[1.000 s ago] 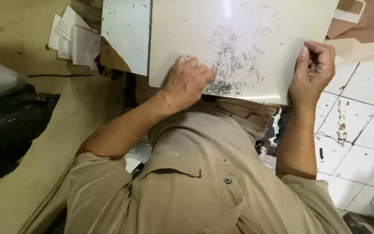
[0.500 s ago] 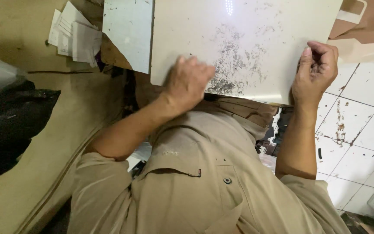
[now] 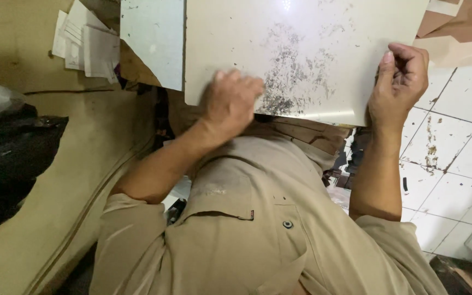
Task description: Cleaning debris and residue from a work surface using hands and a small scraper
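White tile (image 3: 312, 49) with dark specks. Left hand (image 3: 230, 104), blurred, rubs flat on it, slid slightly left since before; right hand (image 3: 397, 87) grips edge.

I wear a tan short-sleeved shirt (image 3: 247, 240) with a flapped chest pocket (image 3: 269, 240), dark button (image 3: 287, 224), small tag at the pocket seam. Forearms bare.

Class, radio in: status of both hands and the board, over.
Left hand flat on pale board, beside dark specks. Right hand grips board's right edge. Nothing in the way.
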